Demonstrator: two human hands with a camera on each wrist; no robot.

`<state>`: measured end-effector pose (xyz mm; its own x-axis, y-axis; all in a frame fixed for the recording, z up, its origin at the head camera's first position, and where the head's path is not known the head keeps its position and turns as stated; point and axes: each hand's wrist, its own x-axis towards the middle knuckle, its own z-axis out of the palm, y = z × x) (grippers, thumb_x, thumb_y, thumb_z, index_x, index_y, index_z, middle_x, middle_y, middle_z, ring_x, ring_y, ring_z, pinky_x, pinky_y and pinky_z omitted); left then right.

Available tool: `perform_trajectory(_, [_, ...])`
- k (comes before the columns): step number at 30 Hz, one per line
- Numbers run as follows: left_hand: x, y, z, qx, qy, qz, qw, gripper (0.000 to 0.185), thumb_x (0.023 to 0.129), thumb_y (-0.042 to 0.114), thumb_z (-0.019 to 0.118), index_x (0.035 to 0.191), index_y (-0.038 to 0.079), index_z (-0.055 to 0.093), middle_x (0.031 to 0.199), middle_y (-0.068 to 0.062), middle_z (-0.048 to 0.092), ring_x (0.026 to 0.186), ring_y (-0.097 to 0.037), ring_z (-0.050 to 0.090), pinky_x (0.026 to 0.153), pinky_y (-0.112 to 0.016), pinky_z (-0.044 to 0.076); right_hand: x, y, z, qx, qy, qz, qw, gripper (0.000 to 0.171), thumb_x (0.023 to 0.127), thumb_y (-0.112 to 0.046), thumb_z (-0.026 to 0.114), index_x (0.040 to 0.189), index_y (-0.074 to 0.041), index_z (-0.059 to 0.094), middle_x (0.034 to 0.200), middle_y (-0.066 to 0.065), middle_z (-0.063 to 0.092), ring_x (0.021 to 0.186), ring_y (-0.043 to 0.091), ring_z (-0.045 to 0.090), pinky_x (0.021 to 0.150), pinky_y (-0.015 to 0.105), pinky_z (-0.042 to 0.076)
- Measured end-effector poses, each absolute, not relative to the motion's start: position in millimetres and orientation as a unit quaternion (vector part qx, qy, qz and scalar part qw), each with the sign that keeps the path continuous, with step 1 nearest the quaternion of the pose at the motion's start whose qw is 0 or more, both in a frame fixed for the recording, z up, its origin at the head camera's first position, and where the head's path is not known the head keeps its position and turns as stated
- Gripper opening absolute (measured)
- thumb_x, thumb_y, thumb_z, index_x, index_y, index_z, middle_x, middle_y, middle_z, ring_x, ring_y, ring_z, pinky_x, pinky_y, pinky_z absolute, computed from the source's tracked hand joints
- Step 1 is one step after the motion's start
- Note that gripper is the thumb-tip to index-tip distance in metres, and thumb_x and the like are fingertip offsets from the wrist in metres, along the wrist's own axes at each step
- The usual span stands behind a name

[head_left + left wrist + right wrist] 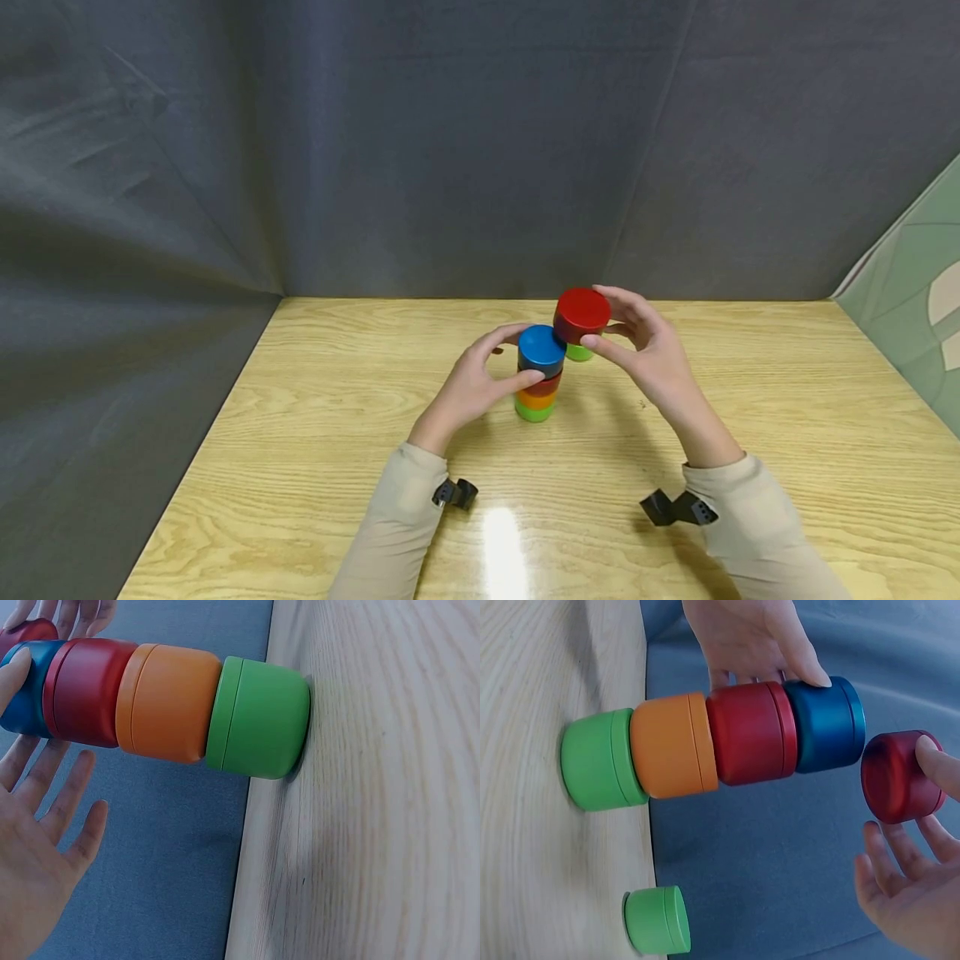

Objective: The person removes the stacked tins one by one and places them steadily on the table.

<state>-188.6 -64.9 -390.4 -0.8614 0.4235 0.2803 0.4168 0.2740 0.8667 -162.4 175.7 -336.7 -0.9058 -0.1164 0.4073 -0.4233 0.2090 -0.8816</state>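
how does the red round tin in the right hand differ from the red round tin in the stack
The red round tin in the right hand is held in the air, clear of the others; the red round tin in the stack sits between the orange tin and blue tin. The held one looks shallower; the stacked one looks taller. Both are red, round and metallic-looking.
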Motion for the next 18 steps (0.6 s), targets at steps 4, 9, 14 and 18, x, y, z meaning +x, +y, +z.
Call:
perform_trajectory(4, [-189,-64,-390,0.262,0.799,0.541,-0.001,0.058,0.089,0.035,0.075,0.142,0.027,0.052,0.131,0.01,0.057,0.12,-0.008,0.051,0.103,-0.042,0.04,-164,180,-338,0.168,-0.759,0.614,0.136,0.054,0.089,0.003,0.07,0.14,-0.004,0.053,0.122,-0.007,0.063,0.109,0.014,0.058,0.091,0.02,0.047])
perform_trajectory(9, [-188,-63,-389,0.261,0.798,0.543,0.001,0.059,0.089,0.03,0.077,0.142,0.025,0.052,0.133,0.008,0.057,0.12,-0.009,0.05,0.103,-0.042,0.039,-165,185,-340,0.156,-0.755,0.621,0.141,0.055,0.089,0.003,0.071,0.14,-0.005,0.053,0.122,-0.005,0.063,0.108,0.014,0.058,0.09,0.019,0.047])
perform_trajectory(14, [-188,-64,-389,0.262,0.798,0.543,-0.002,0.059,0.089,0.03,0.077,0.143,0.024,0.052,0.132,0.008,0.058,0.12,-0.008,0.051,0.103,-0.044,0.04,-165,189,-340,0.142,-0.762,0.616,0.139,0.056,0.089,0.001,0.071,0.141,-0.005,0.052,0.123,-0.006,0.062,0.108,0.014,0.058,0.09,0.016,0.047])
perform_trajectory(18, [-188,-64,-391,0.263,0.795,0.546,-0.003,0.059,0.089,0.029,0.077,0.142,0.025,0.052,0.132,0.008,0.058,0.12,-0.009,0.051,0.104,-0.049,0.039,-165,192,-341,0.134,-0.765,0.613,0.144,0.055,0.089,0.001,0.071,0.141,-0.006,0.052,0.122,-0.006,0.062,0.107,0.013,0.058,0.09,0.016,0.046])
